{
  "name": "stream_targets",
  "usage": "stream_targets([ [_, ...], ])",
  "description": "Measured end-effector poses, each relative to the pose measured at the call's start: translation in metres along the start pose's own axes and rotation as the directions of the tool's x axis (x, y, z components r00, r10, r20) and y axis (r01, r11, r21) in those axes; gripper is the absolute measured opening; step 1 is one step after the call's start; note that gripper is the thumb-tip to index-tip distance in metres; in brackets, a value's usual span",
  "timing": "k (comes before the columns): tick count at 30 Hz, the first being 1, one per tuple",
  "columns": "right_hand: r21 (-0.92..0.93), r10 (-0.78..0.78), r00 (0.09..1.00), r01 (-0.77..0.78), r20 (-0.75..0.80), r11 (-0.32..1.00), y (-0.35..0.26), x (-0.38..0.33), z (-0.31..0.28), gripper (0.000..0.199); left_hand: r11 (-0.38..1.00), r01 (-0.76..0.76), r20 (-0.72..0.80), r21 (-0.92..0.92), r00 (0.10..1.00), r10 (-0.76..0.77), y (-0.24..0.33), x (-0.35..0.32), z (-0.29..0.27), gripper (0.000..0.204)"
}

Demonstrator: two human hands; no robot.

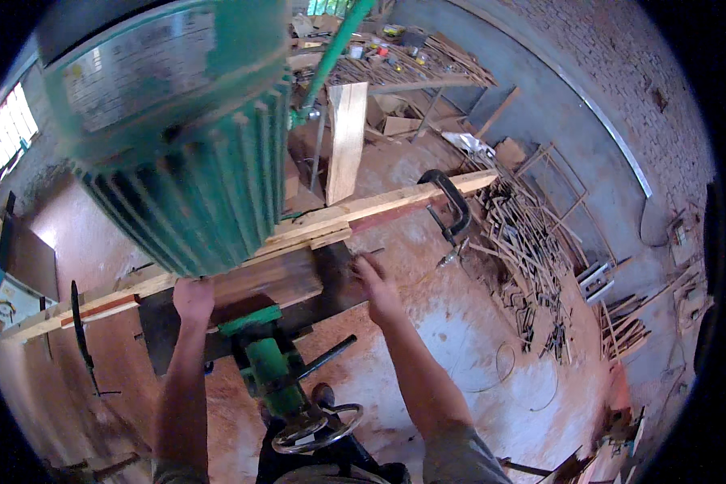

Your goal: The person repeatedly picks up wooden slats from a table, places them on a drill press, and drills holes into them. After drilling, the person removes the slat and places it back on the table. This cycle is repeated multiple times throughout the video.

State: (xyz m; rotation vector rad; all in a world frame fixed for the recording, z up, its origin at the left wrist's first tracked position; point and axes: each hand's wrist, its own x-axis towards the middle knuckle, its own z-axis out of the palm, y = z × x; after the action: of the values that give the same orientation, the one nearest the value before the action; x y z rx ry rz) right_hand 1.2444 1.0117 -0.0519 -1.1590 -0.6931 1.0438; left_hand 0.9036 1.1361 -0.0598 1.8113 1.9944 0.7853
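A brown wooden board (270,280) lies on the dark metal table (339,274) of a green machine, against a long pale timber rail (395,198). At the board's left end is my left hand (194,300); its fingers go out of sight under the ribbed green motor housing (194,194). My right hand (373,282) is just past the board's right end, over the dark table. Its fingers are bent toward the board but blurred, and whether they hold anything I cannot make out. A green vise-like block (252,319) stands at the board's near edge.
A black C-clamp (453,206) grips the rail's right part; another clamp (81,331) hangs at its left. Below me are a metal handwheel (319,429) and a lever (328,356). Scrap sticks (532,250) pile up at right. A cluttered bench (411,81) stands behind.
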Motion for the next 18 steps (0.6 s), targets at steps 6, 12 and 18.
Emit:
stream_targets([
  [6,0.464,0.515,0.854,-0.425,-0.081,0.777,-0.009,-0.108,0.018,0.030,0.988,-0.135,0.028,-0.074,0.990,0.138,-0.017,0.010,0.001,0.021],
  [12,-0.308,-0.051,0.860,0.236,0.508,0.921,-0.059,-0.135,0.178,0.028,0.959,-0.171,0.067,-0.227,0.979,0.190,-0.036,0.000,-0.046,0.020],
  [18,-0.696,0.394,0.584,0.495,0.710,0.520,0.007,-0.165,0.304,0.032,0.955,-0.298,-0.265,-0.007,0.921,0.285,-0.110,-0.058,-0.073,0.010],
])
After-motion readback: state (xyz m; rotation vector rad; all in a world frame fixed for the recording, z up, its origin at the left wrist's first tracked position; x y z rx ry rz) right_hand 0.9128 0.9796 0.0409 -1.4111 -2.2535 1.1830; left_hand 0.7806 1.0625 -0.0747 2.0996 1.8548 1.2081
